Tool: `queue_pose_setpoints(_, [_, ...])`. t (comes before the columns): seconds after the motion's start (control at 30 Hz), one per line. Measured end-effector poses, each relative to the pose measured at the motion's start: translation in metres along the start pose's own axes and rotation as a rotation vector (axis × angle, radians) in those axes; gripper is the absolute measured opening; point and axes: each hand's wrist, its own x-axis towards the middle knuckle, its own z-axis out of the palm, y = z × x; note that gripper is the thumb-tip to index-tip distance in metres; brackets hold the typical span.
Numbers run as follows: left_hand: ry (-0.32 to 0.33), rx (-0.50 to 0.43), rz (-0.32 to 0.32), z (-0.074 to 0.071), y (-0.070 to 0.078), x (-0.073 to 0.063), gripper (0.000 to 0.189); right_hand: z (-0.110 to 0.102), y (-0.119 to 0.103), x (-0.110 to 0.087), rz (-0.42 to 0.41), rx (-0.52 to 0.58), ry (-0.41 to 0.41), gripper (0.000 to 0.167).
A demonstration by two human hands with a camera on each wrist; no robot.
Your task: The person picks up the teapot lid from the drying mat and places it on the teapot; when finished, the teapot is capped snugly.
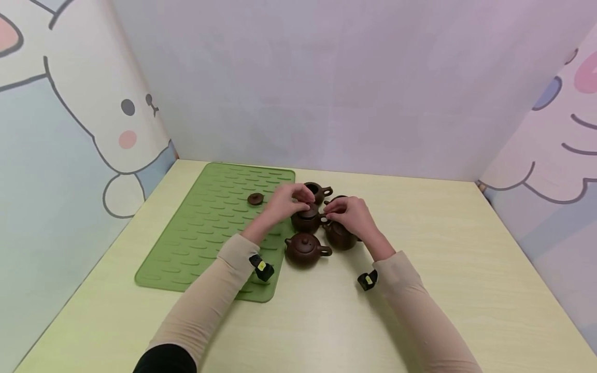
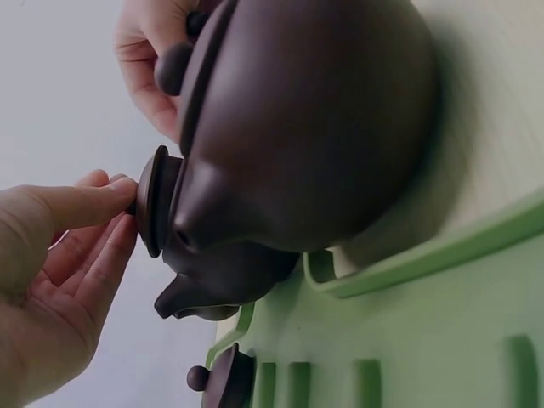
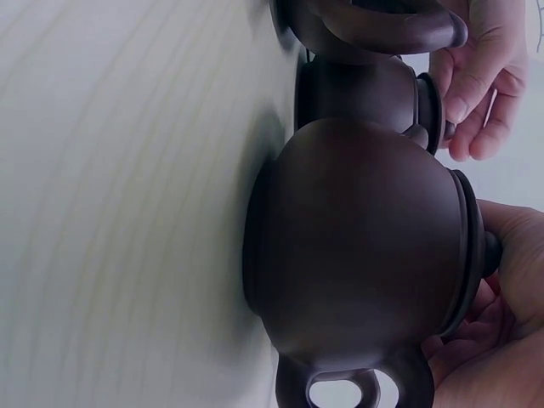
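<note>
My left hand point(image 1: 285, 201) pinches the knob of a dark brown teapot lid point(image 2: 151, 204) between thumb and fingers. That lid sits at the mouth of the middle teapot point(image 1: 305, 224); whether it is fully seated cannot be told. Over the right teapot point(image 1: 340, 237), which has its lid on, is my right hand point(image 1: 353, 215). Its fingertips are close to the middle teapot's handle, and what they touch is hidden behind the right teapot in the right wrist view. In front stands a lidded teapot point(image 1: 304, 249), its spout to the left.
A lidless teapot point(image 1: 313, 191) stands behind the middle one, and another teapot point(image 1: 339, 197) is partly covered by my right hand. One loose lid point(image 1: 255, 199) lies knob up on the green ridged mat point(image 1: 186, 254). The pale wooden table point(image 1: 443, 248) meets walls on three sides.
</note>
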Motion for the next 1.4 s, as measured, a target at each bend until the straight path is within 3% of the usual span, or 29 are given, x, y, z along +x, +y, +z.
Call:
queue_pose_setpoints(0.5, [-0.029,0.045,0.015,0.000,-0.001,-0.002,0.018,-0.001,0.002,0.000,-0.018,-0.005,0.012,0.016])
queue_pose_setpoints(0.73, [0.064,0.012,0.004,-0.009,-0.002,-0.003,0.011,-0.007,0.007,-0.004,0.005,0.038,0.079,0.015])
queue_pose_setpoints(0.97, [0.148,0.008,-0.039,-0.022,-0.015,-0.004,0.014,-0.019,0.013,-0.011,0.015,0.070,0.154,0.015])
queue_pose_setpoints(1.4, [0.209,0.006,-0.120,-0.030,-0.040,-0.008,0.020,-0.036,0.032,-0.021,0.062,0.109,0.281,0.022])
